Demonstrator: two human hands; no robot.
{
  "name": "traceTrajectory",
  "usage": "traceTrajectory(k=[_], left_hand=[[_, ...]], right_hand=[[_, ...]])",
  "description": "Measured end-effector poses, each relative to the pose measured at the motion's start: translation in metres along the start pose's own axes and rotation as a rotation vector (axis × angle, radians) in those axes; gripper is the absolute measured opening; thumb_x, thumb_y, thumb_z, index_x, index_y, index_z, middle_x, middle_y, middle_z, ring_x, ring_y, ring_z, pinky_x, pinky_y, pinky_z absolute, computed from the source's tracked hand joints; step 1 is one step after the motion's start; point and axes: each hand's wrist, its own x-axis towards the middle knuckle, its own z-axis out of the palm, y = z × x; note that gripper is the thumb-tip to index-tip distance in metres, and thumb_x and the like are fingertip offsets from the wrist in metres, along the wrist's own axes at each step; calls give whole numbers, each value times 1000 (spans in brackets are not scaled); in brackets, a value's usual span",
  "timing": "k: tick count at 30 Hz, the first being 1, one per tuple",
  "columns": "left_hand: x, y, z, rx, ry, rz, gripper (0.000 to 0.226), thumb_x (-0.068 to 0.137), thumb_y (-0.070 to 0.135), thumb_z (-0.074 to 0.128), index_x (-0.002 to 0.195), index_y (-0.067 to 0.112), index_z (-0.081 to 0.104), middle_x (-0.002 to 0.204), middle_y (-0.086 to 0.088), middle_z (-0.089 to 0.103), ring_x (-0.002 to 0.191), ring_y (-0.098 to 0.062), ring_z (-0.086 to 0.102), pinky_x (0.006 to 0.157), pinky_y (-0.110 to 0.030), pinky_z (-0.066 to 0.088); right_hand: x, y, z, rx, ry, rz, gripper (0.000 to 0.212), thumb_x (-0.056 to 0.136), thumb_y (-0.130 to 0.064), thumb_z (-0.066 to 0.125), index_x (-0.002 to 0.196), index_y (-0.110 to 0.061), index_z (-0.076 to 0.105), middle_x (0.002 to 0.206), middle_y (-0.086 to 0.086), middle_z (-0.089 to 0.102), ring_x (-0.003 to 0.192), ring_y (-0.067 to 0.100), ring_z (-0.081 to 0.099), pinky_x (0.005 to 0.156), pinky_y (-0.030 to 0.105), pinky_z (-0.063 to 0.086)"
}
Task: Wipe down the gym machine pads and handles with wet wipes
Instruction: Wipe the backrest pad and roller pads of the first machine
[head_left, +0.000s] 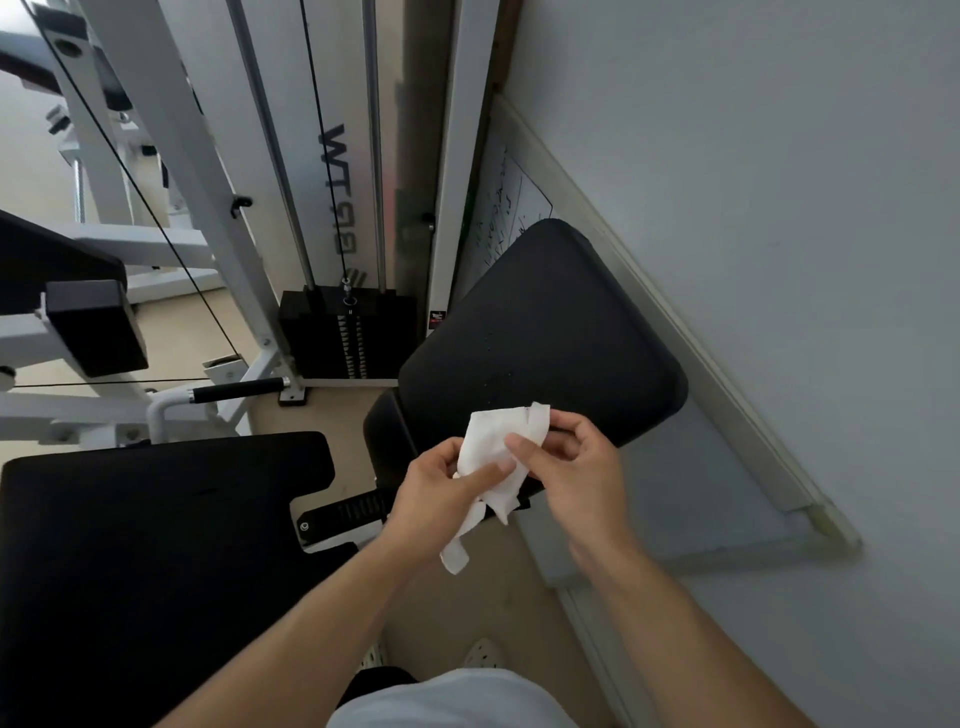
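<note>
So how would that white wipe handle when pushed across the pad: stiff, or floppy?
Probably floppy: the wipe creases between the left hand and right hand, and a loose tail droops below. It looks light. It would likely bunch when pushed over the black pad unless folded first.

A crumpled white wet wipe (496, 457) hangs unfolded at centre, its tail drooping toward seven o'clock, just before the black back pad (545, 332) at one o'clock, droplet-speckled.
</note>
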Motion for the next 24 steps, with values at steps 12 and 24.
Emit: traceTrajectory(k=[12, 24], left_hand=[[11, 3, -23, -117, 156, 44, 49, 80, 57, 76, 75, 13, 56, 79, -8, 62, 78, -26, 61, 76, -45, 56], [32, 5, -40, -171, -2, 14, 33, 93, 27, 70, 78, 16, 43, 73, -9, 59, 61, -16, 61, 61, -29, 44]], right_hand=[[22, 3, 9, 98, 226, -20, 15, 98, -8, 66, 94, -20, 74, 93, 0, 78, 93, 16, 76, 70, 27, 61], [38, 9, 29, 108, 374, 30, 16, 104, -13, 58, 97, -23, 67, 100, 2, 72, 86, 15, 70, 64, 31, 59]])
